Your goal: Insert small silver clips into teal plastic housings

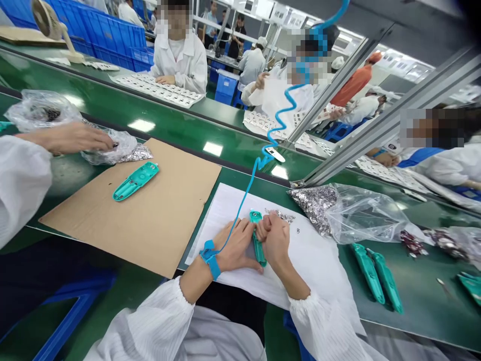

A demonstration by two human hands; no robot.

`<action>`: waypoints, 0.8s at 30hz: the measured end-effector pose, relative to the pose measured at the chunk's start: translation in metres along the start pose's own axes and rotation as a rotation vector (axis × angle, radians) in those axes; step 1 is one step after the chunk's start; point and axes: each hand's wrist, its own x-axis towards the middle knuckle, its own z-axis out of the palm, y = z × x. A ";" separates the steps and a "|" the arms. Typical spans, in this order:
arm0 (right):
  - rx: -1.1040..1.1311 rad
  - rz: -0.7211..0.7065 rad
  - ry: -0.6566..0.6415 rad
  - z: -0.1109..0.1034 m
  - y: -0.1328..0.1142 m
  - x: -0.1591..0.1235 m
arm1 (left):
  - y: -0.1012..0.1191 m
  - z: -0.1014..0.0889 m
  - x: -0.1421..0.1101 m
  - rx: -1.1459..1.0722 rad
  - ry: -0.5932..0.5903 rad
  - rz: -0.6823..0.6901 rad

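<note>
Lying outspread, the left hand touches the green casing on white paper; the right hand curls closed over it, contents hidden. Probably light, stiff, slick: grip its long edges!

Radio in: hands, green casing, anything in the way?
Left hand spread at green casing. Right hand curled over it, grip hidden. Loose silvery bits beyond; blue cord crosses left hand, not casing.

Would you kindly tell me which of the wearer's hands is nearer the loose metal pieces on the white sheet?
Right: the right hand is just beside the metal pieces; the left hand is farther, left of the green casing.
</note>
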 end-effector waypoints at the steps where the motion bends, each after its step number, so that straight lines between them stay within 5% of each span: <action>1: 0.059 -0.007 0.020 -0.001 -0.007 -0.001 | 0.000 0.000 0.000 0.012 -0.009 0.010; 7: 0.217 -0.005 0.109 -0.023 -0.038 -0.026 | 0.001 -0.003 -0.003 -0.001 -0.030 0.017; 24: 0.238 0.059 0.218 -0.032 0.006 -0.044 | 0.004 -0.014 -0.001 0.008 -0.151 0.020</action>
